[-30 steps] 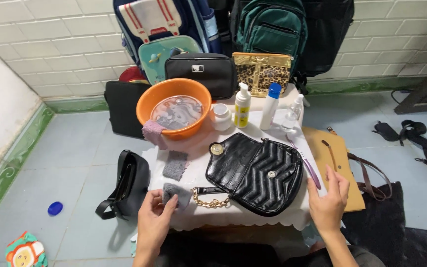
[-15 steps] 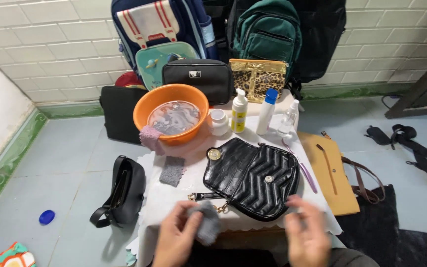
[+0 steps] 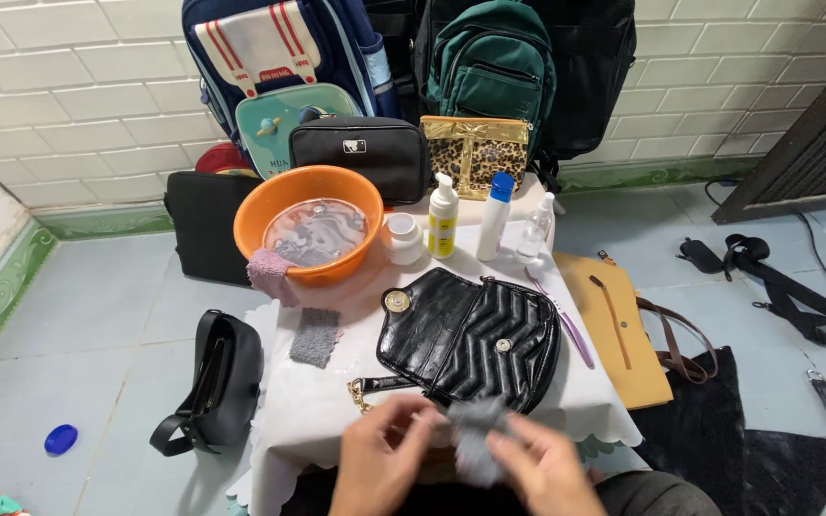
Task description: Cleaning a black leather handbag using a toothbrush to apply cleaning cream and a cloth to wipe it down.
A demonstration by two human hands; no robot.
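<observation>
- Hands meet at table's near edge, blurred.
- L hand (image 3: 380, 468) + R hand (image 3: 542, 470): fingers pinched on grey cloth (image 3: 475, 441) betw. them.
- Black quilted bag (image 3: 470, 336) just beyond.

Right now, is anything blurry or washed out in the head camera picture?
Head view: both hands, left hand and right hand, and the grey cloth between them are motion-blurred; the black quilted bag is sharp; soft glare glints on the water in the orange basin.

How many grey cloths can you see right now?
2. One small grey cloth lies flat on the white-covered table, left of the black quilted handbag; another grey cloth is held between both hands. More may be hidden.
</observation>
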